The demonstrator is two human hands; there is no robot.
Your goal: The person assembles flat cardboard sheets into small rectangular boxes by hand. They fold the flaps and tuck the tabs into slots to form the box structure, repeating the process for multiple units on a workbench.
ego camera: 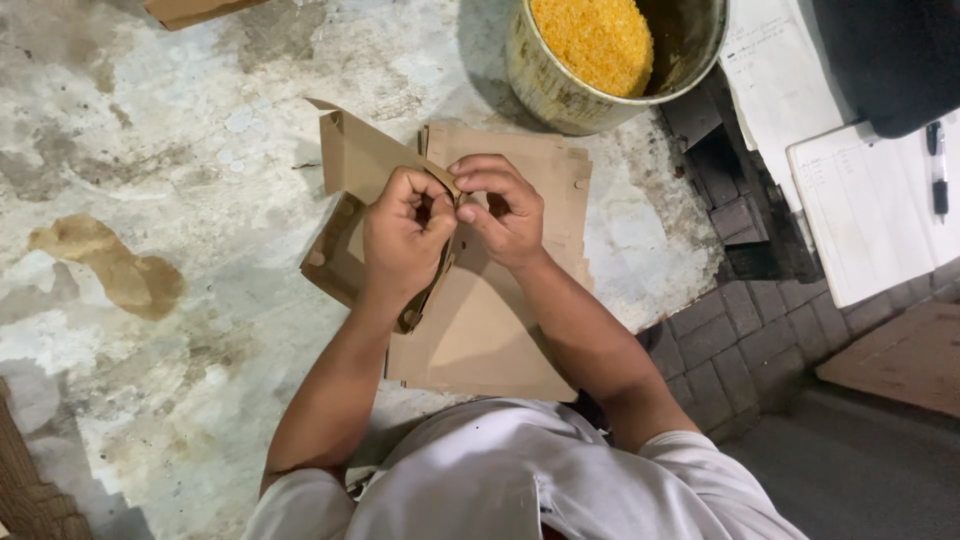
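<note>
Together both hands (pixel 455 225) pinch brown paper piece (pixel 352 165).

Metal tin (pixel 560 85) blocks ahead; stained slab (pixel 180 180) leftward lies open.

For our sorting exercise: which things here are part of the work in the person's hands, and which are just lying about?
In the work:
left hand
right hand
folded brown paper piece
stack of brown paper sheets

Lying about:
metal tin of yellow grains
white paper sheets
pen
concrete surface

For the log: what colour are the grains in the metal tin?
Yellow-orange grains, clearest in the head view.
</note>
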